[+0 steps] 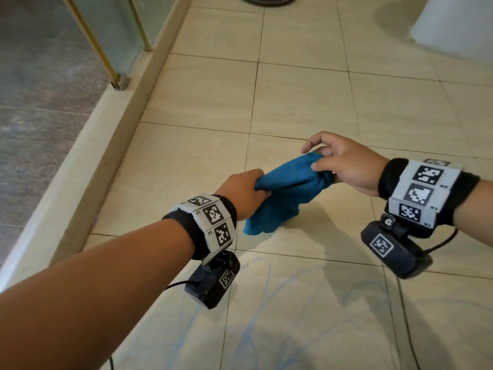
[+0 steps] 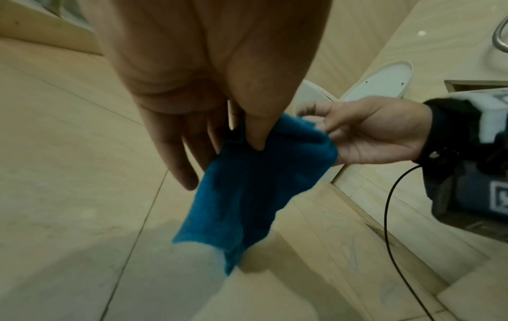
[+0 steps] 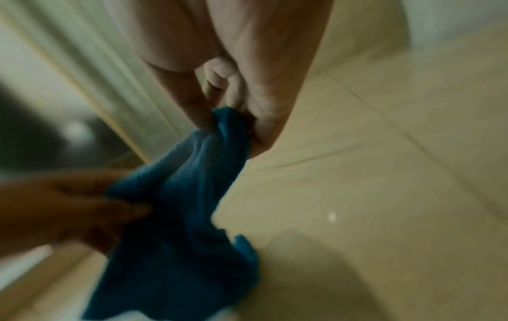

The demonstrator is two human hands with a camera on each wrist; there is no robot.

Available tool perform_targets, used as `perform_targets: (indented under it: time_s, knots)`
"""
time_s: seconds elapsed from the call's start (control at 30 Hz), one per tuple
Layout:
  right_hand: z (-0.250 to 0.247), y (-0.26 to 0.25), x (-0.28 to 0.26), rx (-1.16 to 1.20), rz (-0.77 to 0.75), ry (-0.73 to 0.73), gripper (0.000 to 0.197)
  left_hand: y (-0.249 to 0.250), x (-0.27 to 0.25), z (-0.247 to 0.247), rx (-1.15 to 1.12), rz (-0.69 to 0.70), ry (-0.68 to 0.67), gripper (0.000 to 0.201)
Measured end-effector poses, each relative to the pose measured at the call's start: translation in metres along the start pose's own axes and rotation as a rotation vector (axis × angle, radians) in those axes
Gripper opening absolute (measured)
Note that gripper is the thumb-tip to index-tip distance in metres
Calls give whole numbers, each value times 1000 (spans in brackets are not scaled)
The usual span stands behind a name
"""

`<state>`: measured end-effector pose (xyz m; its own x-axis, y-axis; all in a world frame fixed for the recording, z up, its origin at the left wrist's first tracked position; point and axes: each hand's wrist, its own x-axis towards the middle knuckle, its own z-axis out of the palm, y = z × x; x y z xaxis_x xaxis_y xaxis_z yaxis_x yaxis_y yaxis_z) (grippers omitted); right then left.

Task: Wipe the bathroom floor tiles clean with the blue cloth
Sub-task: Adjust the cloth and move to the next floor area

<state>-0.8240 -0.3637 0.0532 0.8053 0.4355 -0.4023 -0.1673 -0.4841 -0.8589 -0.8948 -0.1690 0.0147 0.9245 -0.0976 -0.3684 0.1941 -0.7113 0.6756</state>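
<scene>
The blue cloth (image 1: pixel 282 193) hangs bunched between both hands above the beige floor tiles (image 1: pixel 306 102). My left hand (image 1: pixel 248 190) grips its near left end in a fist. My right hand (image 1: pixel 336 166) pinches the far right end between thumb and fingers, with the index finger lifted. The cloth's lower edge droops close to the floor. In the left wrist view the cloth (image 2: pixel 247 191) hangs from my left hand (image 2: pixel 219 134), and the right hand (image 2: pixel 365 134) holds its corner. The right wrist view is blurred and shows the cloth (image 3: pixel 186 206) running from my right hand (image 3: pixel 233 108) down to the left hand (image 3: pixel 68 208).
Faint blue scribble marks (image 1: pixel 256 316) cover the tiles near me. A raised stone kerb (image 1: pixel 112 145) with a gold-framed glass screen (image 1: pixel 106 49) runs along the left. A white toilet base (image 1: pixel 458 25) stands at the far right, and a dark round object (image 1: pixel 266 0) sits at the top.
</scene>
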Motion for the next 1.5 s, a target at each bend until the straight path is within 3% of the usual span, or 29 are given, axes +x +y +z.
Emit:
perform_targets:
  time_s: [0.07, 0.13, 0.3, 0.37, 0.47, 0.6, 0.67, 0.77, 0.93, 1.07, 1.2, 1.3, 1.37, 1.5]
  knots:
    - [-5, 3, 0, -428, -1, -25, 32, 1, 0, -2, -59, 9, 26, 16]
    - [-5, 4, -2, -600, 9, -114, 33, 2, 1, -1, -160, 21, 25, 17]
    - [11, 5, -7, -314, 32, -180, 22, 10, 1, 1, -331, 88, -13, 32]
    - [17, 8, -7, -248, 77, -152, 29, 14, -1, 0, -414, 105, -35, 36]
    - [17, 12, -5, -177, 182, -155, 46, 18, -2, -1, -500, 139, -47, 33]
    - [14, 13, -7, -23, 270, -191, 34, 14, 1, -3, -576, 72, -36, 29]
    - [13, 15, -6, 6, 224, -100, 31, 10, 2, -5, -497, -2, -18, 30]
    - [11, 17, -3, -18, 160, 8, 37, 7, 1, -7, -379, -44, -6, 53]
    - [16, 13, -2, 53, 38, -60, 30, 22, 4, 2, -430, -64, -107, 43]
    - [18, 15, 0, 71, -24, -45, 32, 24, 8, 4, -480, -43, -77, 31]
    - [18, 21, 3, 109, 59, -36, 51, 17, 13, 5, -460, 16, -45, 29]
    - [23, 27, 4, 268, 117, -107, 45, 15, 18, 7, -404, 48, 16, 30]
    - [22, 31, 7, 185, 89, -50, 34, 13, 22, 6, -236, 52, 33, 38]
    - [6, 38, 9, -406, 15, 87, 28, 5, 26, -5, 218, 8, -1, 55]
